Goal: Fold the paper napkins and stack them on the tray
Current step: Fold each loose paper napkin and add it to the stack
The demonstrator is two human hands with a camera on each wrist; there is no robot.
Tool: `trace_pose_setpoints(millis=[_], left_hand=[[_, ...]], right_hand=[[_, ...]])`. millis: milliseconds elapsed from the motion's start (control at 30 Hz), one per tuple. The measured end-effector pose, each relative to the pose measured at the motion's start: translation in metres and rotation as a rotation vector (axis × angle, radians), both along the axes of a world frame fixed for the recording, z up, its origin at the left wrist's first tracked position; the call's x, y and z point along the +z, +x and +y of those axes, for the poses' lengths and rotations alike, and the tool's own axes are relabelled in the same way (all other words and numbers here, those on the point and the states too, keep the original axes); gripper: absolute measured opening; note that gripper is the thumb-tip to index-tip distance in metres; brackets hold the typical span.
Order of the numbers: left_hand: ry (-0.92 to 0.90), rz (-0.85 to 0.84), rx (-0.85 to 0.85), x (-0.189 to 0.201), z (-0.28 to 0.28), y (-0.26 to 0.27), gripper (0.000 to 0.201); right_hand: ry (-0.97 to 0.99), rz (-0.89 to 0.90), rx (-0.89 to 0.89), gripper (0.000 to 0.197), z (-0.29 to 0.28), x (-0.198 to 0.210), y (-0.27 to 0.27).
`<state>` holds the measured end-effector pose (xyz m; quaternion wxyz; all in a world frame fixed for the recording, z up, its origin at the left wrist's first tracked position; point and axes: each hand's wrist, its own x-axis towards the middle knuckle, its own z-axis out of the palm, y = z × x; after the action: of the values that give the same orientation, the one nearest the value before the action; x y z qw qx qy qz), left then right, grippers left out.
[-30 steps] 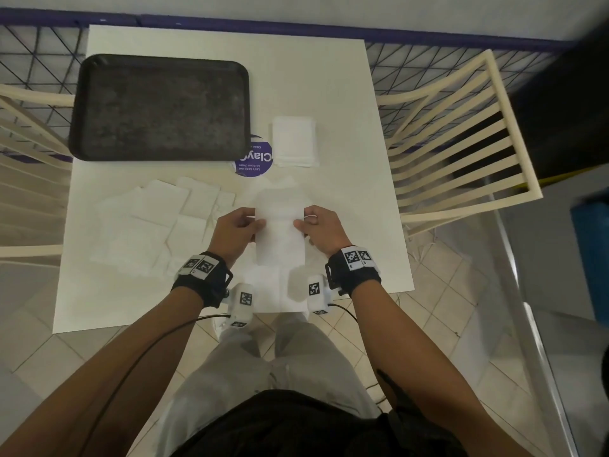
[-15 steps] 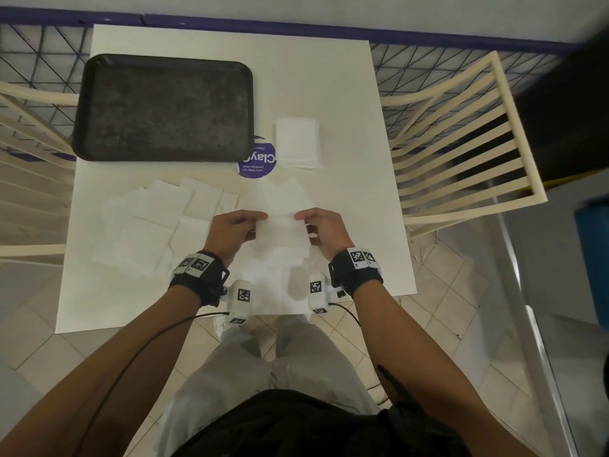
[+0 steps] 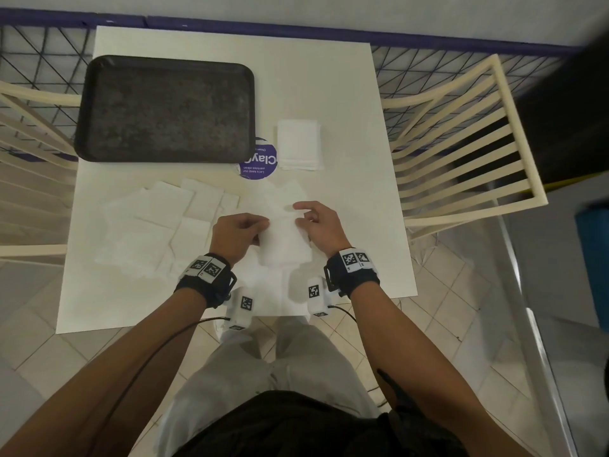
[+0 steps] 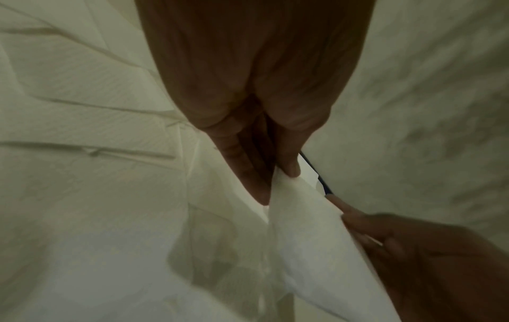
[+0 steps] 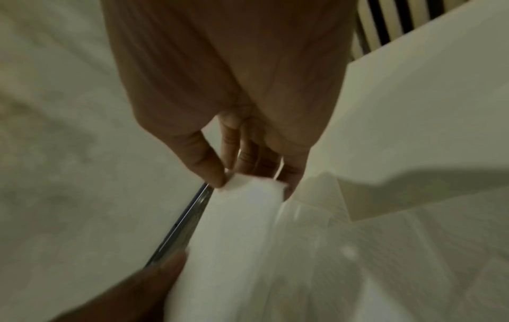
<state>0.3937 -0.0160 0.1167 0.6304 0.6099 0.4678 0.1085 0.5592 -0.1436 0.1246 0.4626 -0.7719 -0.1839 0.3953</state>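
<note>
A white paper napkin (image 3: 282, 237) hangs between my hands above the table's near middle. My left hand (image 3: 239, 234) pinches its left top corner between thumb and fingers, as the left wrist view shows (image 4: 278, 178). My right hand (image 3: 316, 222) pinches the right top corner, napkin (image 5: 242, 209) between thumb and fingers, with the index finger stretched out. The dark tray (image 3: 164, 108) lies bare at the far left. A folded napkin stack (image 3: 298, 143) sits right of the tray. Several unfolded napkins (image 3: 155, 225) lie spread at the left.
The white table (image 3: 346, 94) has a purple round sticker (image 3: 258, 159) beside the tray's near right corner. Cream slatted chairs (image 3: 461, 143) stand on both sides. A blue railing with mesh (image 3: 428, 61) runs behind the table.
The held napkin's top edge has come down toward me, so it looks shorter. My right index finger has lifted off and points left. Both hands stay in nearly the same place.
</note>
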Motion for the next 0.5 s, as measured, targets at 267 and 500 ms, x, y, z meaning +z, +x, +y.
trace_pose_setpoints(millis=[267,500], left_hand=[[0.244,0.015,-0.182,0.002,-0.002,-0.003,0.003],[0.42,0.033,-0.209,0.004,-0.003,-0.006,0.002]], right_hand=[[-0.009,-0.313,0.256,0.007,0.016,0.004,-0.013],[-0.045,-0.282,0.221,0.003,0.009,0.01,-0.006]])
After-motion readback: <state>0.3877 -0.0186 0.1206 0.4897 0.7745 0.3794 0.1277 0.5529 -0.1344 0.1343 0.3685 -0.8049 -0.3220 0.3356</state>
